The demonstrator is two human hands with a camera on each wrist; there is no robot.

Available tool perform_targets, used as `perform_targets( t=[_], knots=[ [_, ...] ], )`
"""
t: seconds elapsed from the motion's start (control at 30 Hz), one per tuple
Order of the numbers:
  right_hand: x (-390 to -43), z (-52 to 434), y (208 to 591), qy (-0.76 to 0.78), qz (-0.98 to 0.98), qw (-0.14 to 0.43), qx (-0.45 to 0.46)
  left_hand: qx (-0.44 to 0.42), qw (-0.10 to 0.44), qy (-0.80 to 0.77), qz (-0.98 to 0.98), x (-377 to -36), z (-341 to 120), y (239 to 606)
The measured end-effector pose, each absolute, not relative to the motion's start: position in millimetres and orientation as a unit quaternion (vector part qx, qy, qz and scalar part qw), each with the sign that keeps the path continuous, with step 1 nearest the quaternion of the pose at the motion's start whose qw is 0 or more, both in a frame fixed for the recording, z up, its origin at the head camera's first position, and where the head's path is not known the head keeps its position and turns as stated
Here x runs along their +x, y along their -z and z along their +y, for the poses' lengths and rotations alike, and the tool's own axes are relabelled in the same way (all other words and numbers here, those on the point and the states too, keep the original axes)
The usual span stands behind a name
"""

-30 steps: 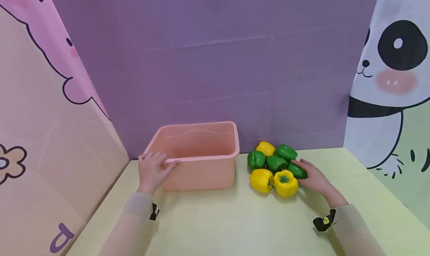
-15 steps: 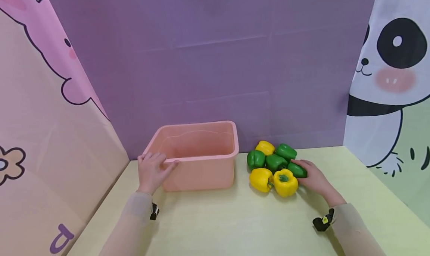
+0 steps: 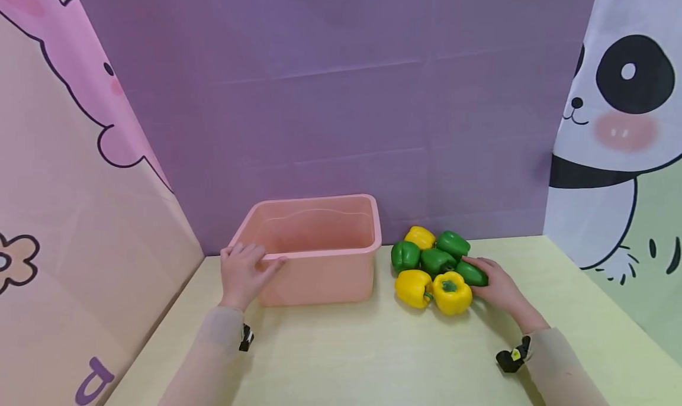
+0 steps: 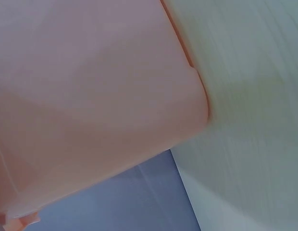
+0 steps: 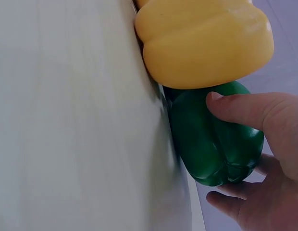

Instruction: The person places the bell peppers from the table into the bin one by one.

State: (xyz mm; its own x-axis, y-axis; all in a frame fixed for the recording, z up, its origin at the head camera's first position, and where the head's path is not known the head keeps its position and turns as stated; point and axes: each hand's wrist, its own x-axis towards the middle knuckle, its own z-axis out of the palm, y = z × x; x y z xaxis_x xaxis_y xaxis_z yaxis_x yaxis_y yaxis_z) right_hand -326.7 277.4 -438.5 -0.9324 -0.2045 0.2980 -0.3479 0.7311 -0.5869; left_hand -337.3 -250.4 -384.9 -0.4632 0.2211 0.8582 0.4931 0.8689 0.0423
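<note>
- "what does the right hand (image 3: 498, 286) have?"
- "a green pepper (image 3: 472, 273) on the tabletop (image 3: 346, 355), at the three o'clock of the cluster of peppers (image 3: 437, 261); the fingers (image 5: 228, 204) are partly spread, curled round it."
- "and the left hand (image 3: 242, 276)?"
- "its fingers grip the pink bin (image 3: 322, 280) at the rim's eight o'clock."
- "beside the green pepper?"
- "a yellow pepper (image 3: 452, 295), toward seven o'clock."

left hand (image 3: 242, 276): gripped — fingers bent over, thumb spread apart
right hand (image 3: 501, 286): gripped — thumb on one side, fingers round the other
left forearm (image 3: 205, 358): reached forward, slanting inward
right forearm (image 3: 562, 361): mirrored it
</note>
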Motion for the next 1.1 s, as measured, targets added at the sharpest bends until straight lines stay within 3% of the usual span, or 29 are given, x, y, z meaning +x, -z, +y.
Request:
perform_targets(
  t=[1.1],
  knots=[
    [-331.5,275.2,444.2,-0.324,-0.929,0.126,0.128,-0.188,0.448,0.158,-0.859,-330.9,-245.6,381.8]
  ],
)
